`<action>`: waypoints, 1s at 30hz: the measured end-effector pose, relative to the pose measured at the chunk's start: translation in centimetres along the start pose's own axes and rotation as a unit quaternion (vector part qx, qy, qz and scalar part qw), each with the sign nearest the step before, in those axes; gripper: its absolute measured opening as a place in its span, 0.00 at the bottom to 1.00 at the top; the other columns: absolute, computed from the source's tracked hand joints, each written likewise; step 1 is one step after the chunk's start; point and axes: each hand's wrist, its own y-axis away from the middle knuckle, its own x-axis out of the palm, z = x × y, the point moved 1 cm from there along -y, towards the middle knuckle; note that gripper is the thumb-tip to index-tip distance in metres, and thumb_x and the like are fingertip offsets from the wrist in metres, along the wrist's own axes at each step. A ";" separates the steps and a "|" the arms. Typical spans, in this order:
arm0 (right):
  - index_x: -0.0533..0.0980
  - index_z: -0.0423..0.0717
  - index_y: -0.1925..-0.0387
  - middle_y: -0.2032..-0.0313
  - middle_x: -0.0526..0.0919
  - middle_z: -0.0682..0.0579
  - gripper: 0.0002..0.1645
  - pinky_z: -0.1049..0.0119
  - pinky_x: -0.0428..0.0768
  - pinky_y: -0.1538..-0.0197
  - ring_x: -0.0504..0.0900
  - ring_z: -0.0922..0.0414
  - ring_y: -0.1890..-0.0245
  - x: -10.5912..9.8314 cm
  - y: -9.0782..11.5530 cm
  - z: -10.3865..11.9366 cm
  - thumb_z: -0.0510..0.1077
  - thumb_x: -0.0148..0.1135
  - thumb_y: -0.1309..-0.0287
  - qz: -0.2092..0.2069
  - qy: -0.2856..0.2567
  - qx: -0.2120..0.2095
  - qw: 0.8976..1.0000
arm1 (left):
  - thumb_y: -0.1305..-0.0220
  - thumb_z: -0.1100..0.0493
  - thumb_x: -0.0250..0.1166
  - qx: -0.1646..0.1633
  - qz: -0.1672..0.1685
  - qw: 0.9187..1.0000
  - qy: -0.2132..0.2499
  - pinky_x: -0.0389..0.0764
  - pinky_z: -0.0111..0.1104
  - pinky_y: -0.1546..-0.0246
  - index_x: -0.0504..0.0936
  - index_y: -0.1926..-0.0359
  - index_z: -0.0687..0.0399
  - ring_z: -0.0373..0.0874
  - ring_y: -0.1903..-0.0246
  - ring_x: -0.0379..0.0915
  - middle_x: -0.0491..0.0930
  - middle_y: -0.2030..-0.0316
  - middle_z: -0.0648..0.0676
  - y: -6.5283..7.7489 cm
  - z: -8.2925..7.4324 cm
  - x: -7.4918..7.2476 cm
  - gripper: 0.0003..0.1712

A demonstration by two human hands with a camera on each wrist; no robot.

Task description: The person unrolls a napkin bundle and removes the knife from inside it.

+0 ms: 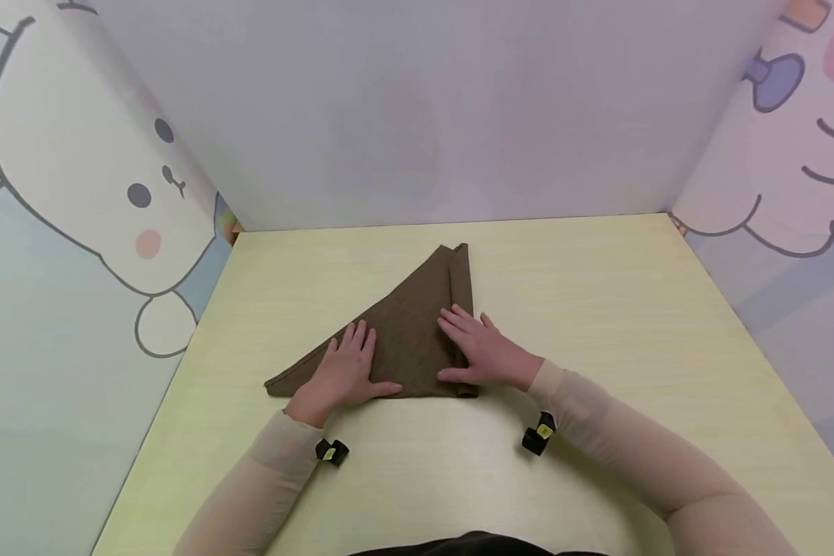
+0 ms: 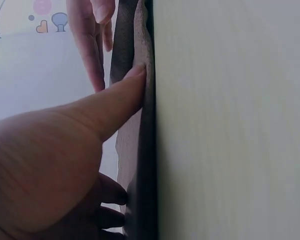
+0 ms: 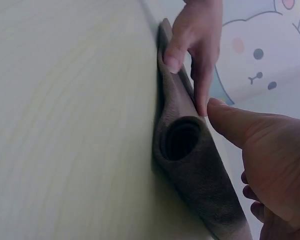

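Note:
A brown cloth [image 1: 410, 340], folded into a triangle, lies on the table with its long slanted edge to the upper left. Its right side is rolled into a narrow tube, whose hollow end [image 3: 182, 140] shows in the right wrist view. My left hand [image 1: 347, 371] rests on the lower left part, fingers straight and spread, thumb [image 2: 122, 90] along the near edge. Beside the roll, my right hand [image 1: 486, 351] lies with extended fingers over it and the thumb pointing left onto the cloth.
The pale wooden table [image 1: 632, 309] extends around the cloth. A plain whitish panel [image 1: 417, 116] stands at its back edge, and cartoon-printed panels [image 1: 76, 193] flank both sides. Small black wrist devices [image 1: 538, 432] sit at both sleeves.

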 end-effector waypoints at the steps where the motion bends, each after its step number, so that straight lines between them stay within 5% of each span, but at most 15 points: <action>1: 0.54 0.41 0.27 0.26 0.51 0.44 0.57 0.35 0.50 0.35 0.43 0.47 0.26 0.1 0.0 0.1 0.73 0.56 0.44 0.003 0.008 0.001 1.000 | 0.51 0.18 0.53 -0.006 0.002 1.000 -0.002 0.51 0.58 0.35 0.48 0.26 0.64 0.65 0.28 0.35 0.41 0.27 0.67 0.0 -0.1 0.0 0.68; 7: 0.54 0.42 0.27 0.26 0.50 0.45 0.58 0.35 0.49 0.34 0.41 0.47 0.26 0.7 0.1 0.3 0.74 0.57 0.46 0.024 0.023 0.019 0.999 | 0.55 0.17 0.56 -0.039 0.014 0.999 -0.012 0.50 0.62 0.37 0.47 0.25 0.60 0.74 0.31 0.37 0.41 0.26 0.66 -0.1 -0.5 -0.1 0.70; 30: 0.55 0.40 0.27 0.26 0.50 0.46 0.58 0.36 0.50 0.34 0.42 0.49 0.26 0.5 1.0 -0.8 0.74 0.57 0.46 0.020 0.013 0.030 0.999 | 0.56 0.16 0.56 -0.034 0.008 0.999 -0.020 0.53 0.62 0.38 0.47 0.25 0.59 0.72 0.31 0.37 0.42 0.26 0.65 -0.3 -0.3 -0.1 0.71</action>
